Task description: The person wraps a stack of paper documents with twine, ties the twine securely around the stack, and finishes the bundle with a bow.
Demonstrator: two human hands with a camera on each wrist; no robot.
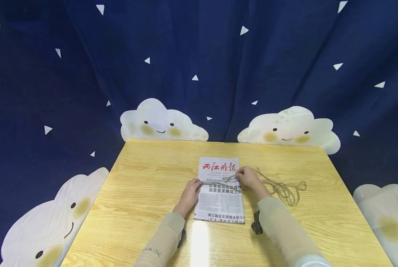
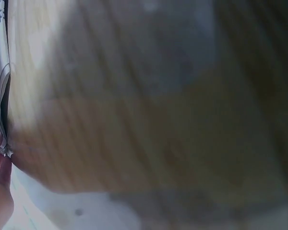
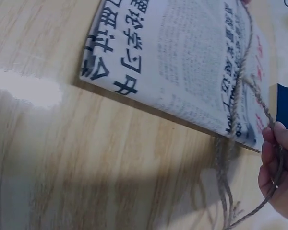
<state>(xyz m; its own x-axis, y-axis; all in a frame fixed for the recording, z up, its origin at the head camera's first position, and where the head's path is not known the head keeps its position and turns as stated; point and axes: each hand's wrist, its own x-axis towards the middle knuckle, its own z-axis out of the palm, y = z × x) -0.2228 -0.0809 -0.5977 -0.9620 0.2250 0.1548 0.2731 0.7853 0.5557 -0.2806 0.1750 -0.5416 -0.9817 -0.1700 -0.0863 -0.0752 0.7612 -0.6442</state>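
A folded newspaper [image 1: 219, 202] with a red masthead lies on the wooden table. Brown twine [image 1: 215, 183] crosses its upper part from edge to edge. At the left edge, my left hand [image 1: 189, 194] pinches the newspaper where the twine meets it; the left wrist view shows fingers [image 2: 4, 170] and thumb closed on the layered edge. Over the right edge, my right hand [image 1: 251, 178] holds a strand of twine between thumb and fingers. That strand [image 3: 259, 98] rises from the crossing twine, and its continuation loops below the hand in the right wrist view.
Loose coils of twine [image 1: 287, 193] lie on the table [image 1: 145, 167] to the right of the newspaper. Behind the table hangs a dark blue curtain [image 1: 199, 100] with white triangles and smiling clouds.
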